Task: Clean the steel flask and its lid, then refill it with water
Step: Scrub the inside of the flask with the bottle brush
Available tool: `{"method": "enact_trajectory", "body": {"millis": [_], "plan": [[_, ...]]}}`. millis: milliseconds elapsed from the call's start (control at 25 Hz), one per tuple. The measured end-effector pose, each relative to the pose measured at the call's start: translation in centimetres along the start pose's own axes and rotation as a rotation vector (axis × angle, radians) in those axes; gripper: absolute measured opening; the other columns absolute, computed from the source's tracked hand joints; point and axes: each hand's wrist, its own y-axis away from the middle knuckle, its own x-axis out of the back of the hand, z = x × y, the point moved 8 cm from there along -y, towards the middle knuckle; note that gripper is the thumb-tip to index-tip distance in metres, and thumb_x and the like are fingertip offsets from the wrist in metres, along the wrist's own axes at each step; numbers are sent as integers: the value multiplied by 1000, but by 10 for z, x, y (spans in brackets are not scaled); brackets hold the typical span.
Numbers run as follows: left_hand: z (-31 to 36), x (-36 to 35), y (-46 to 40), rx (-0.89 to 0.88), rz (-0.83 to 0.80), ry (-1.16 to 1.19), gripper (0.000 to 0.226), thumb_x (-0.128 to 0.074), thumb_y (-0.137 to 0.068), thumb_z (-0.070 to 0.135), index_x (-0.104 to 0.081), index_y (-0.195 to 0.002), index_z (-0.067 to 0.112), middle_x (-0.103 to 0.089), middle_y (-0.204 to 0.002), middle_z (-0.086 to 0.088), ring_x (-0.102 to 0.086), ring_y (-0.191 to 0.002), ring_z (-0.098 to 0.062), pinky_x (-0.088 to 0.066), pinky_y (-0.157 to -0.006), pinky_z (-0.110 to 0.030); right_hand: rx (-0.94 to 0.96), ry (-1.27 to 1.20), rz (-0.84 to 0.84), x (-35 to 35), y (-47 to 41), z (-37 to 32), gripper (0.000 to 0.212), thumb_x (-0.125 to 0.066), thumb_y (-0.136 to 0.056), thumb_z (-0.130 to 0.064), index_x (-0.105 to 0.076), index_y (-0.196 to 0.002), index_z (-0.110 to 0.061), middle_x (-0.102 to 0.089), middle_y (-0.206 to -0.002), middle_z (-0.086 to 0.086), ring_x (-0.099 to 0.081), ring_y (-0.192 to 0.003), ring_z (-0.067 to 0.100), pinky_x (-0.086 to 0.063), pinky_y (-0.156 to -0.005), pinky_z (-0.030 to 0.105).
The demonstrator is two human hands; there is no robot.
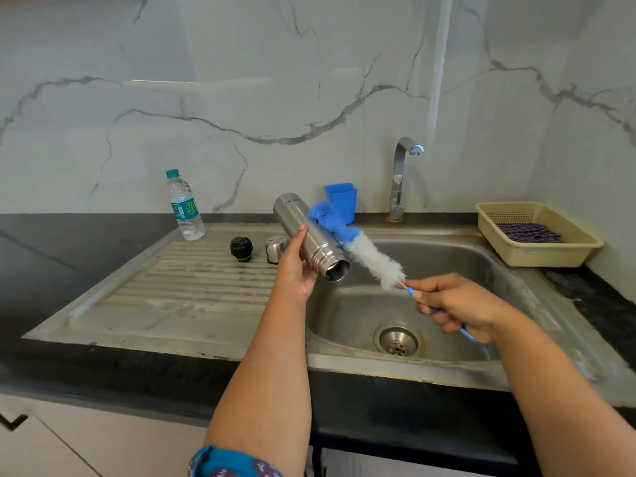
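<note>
My left hand [296, 266] grips the steel flask [306, 232], tilted with its open mouth pointing down and right over the sink basin [457, 270]. My right hand [457, 306] holds the thin blue handle of a bottle brush [371, 258]. Its white and blue bristles lie outside the flask, just behind and to the right of it. On the draining board [179, 280] stand a black inner stopper [241, 248] and a steel cap [276, 248], both apart from the flask.
A plastic water bottle [184, 206] stands at the back left of the draining board. A blue holder [341, 201] sits behind the flask, the tap [401, 177] to its right. A beige basket [537, 235] holding a cloth rests on the right counter. The drain [398, 340] shows in the basin.
</note>
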Motion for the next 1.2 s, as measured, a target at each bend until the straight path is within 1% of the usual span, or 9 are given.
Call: {"method": "enact_trajectory", "body": {"millis": [80, 280, 440, 560, 720, 800, 920, 1040, 1200], "plan": [[-3, -2, 1, 45, -25, 6, 50, -73, -84, 19, -50, -127, 7, -63, -119, -18, -65, -107, -35, -56, -87, -50, -19, -75, 11, 7, -2, 3, 30, -48, -96, -2, -65, -116, -17, -48, -64, 5, -25, -46, 9, -21, -37, 18], [-26, -21, 12, 167, -116, -152, 53, -69, -77, 13, -52, -124, 0, -62, -109, -15, -63, -101, -29, -55, -90, -44, 111, -192, 161, -20, -36, -16, 33, -48, -98, -4, -60, -127, -14, -44, -66, 5, -25, -46, 9, -20, -38, 18], [-3, 1, -2, 68, -14, 40, 50, -66, -86, 13, -48, -131, 3, -63, -112, -18, -62, -107, -34, -52, -91, -52, 36, -44, -12, -9, -7, -3, 30, -49, -97, -5, -65, -117, -20, -48, -65, 4, -27, -47, 9, -22, -40, 19], [0, -1, -2, 60, -55, 68, 64, -71, -78, 13, -46, -136, 3, -64, -114, -19, -64, -106, -35, -53, -89, -54, -4, -58, -23, 1, 0, 4, 30, -49, -96, -2, -65, -117, -17, -47, -65, 5, -26, -48, 10, -22, -39, 18], [-22, -23, 10, 114, -122, -147, 89, -87, -61, 25, -46, -138, 4, -60, -126, -19, -62, -111, -33, -55, -89, -46, 142, -157, 124, -20, -27, -18, 31, -48, -98, -5, -61, -124, -16, -44, -67, 5, -26, -50, 11, -21, -41, 20], [-21, -22, 9, 109, -110, -164, 94, -88, -57, 26, -47, -138, 4, -62, -122, -18, -64, -107, -32, -57, -84, -44, 158, -171, 134, -18, -28, -20, 31, -48, -98, -5, -61, -124, -17, -44, -68, 6, -26, -50, 11, -21, -42, 21], [-8, -11, 4, 77, -55, -77, 76, -81, -70, 21, -49, -136, 3, -64, -115, -17, -65, -103, -31, -57, -83, -46, 75, -119, 35, 0, -9, -8, 30, -50, -96, -4, -65, -118, -18, -48, -66, 6, -27, -48, 10, -22, -39, 19], [0, -3, 1, 25, -16, -12, 54, -71, -84, 15, -50, -133, 8, -62, -125, -18, -64, -110, -31, -58, -83, -46, -14, -98, -13, 17, 7, 3, 31, -50, -94, 0, -65, -116, -16, -48, -64, 5, -26, -46, 9, -22, -36, 17], [-4, -17, 13, 65, -102, -127, 50, -68, -83, 19, -53, -130, 11, -69, -106, -10, -69, -95, -23, -59, -72, -34, 98, -146, 82, -6, -15, -12, 32, -49, -97, -2, -62, -123, -14, -47, -67, 6, -27, -48, 10, -22, -39, 19]]}}
